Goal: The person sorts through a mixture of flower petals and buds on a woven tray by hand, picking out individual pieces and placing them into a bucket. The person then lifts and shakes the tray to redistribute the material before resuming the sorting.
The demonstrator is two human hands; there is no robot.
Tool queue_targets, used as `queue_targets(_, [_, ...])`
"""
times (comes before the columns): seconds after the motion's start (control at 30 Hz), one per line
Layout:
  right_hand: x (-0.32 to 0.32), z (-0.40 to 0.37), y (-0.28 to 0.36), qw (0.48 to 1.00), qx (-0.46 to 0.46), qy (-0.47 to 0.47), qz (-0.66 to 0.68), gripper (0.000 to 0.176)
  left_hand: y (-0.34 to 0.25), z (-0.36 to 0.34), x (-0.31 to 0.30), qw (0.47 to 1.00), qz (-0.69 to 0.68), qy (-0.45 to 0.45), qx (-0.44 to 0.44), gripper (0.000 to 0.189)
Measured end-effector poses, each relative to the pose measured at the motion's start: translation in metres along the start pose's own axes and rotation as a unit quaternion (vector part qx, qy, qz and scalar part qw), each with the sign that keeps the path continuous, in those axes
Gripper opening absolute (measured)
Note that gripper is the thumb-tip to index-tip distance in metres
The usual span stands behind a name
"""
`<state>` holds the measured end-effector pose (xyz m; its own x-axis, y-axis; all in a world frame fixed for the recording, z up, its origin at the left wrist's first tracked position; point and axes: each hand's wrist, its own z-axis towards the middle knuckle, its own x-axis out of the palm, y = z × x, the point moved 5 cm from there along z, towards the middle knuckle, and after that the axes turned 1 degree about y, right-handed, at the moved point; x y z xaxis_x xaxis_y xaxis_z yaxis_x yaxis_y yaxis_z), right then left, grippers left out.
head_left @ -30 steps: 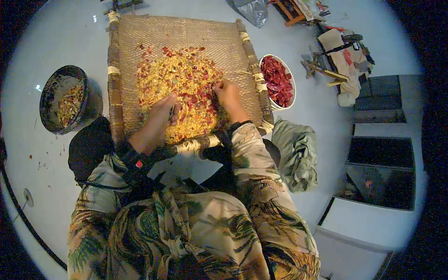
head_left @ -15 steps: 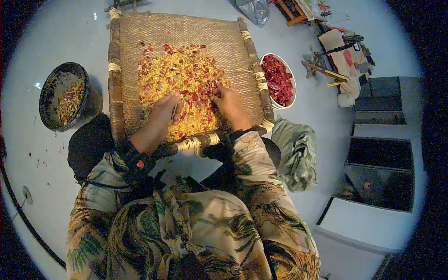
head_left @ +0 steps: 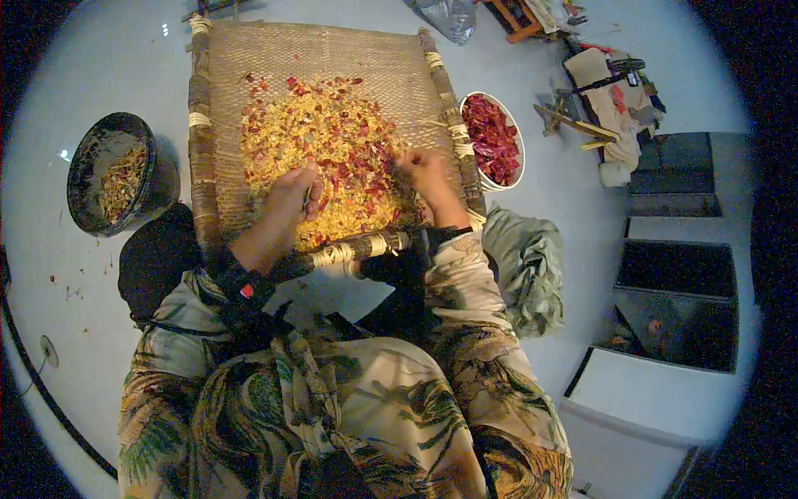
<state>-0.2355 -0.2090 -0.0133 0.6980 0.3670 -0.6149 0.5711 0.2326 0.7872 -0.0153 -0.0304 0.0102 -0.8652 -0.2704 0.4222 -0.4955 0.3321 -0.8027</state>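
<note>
A woven tray (head_left: 332, 50) with a wooden frame lies in front of my knees. Yellow seeds mixed with red pepper pieces (head_left: 324, 125) are spread over its middle and near part. My left hand (head_left: 291, 198) is over the left side of the pile, its fingers curled together; what they hold is too small to name. Over the right edge of the pile is my right hand (head_left: 426, 173), fingers bent and pinched, slightly blurred, with anything between them hidden.
Right of the tray stands a white bucket (head_left: 520, 158) of dried red peppers (head_left: 492, 137). A black bucket (head_left: 166, 176) with stems inside is on the left. A greenish sack (head_left: 528, 270) lies by my right knee. Tools and a cloth lie at the upper right.
My right hand has moved right, from the pile's red pieces toward the tray's right side. My left hand has stayed nearly in place, its fingers still curled.
</note>
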Motion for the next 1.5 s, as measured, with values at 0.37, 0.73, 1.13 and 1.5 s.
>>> queue_targets(0.37, [0.048, 0.0, 0.037, 0.917, 0.032, 0.04, -0.395, 0.033, 0.0, 0.004, -0.003, 1.0, 0.004, 0.005, 0.003, 0.032])
queue_targets(0.73, [0.032, -0.013, 0.022, 0.975, 0.092, 0.125, 0.157, 0.021, 0.004, 0.004, 0.0, 0.998, -0.053, -0.015, 0.029, 0.031])
queue_targets(1.13, [0.039, -0.04, 0.08, 0.959, 0.105, 0.162, 0.21, 0.017, 0.02, 0.018, -0.009, 0.999, 0.008, 0.041, -0.009, 0.028])
queue_targets(1.5, [0.051, -0.047, 0.12, 0.992, -0.103, 0.006, -0.075, 0.016, 0.013, 0.007, -0.003, 0.996, -0.086, 0.018, -0.032, 0.028])
